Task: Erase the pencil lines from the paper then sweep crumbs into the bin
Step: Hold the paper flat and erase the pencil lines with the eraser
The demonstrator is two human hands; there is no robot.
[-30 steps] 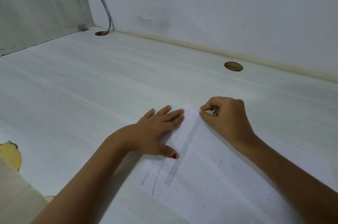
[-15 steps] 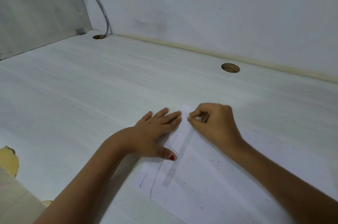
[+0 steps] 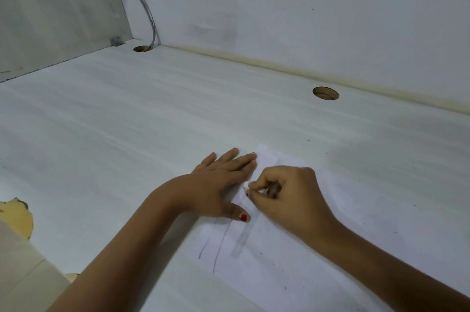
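I am erasing: left hand (image 3: 218, 184) flat on the white paper sheet (image 3: 292, 273), right hand (image 3: 287, 199) pinching a small white eraser (image 3: 261, 191). Next, I think, it must rub the two thin grey pencil lines (image 3: 221, 245).

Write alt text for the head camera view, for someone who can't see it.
The right hand pinches a small eraser against a paper on a white desk, on a grey erased strip; the left hand lies flat, holding the sheet. Two pencil lines show beside the strip.
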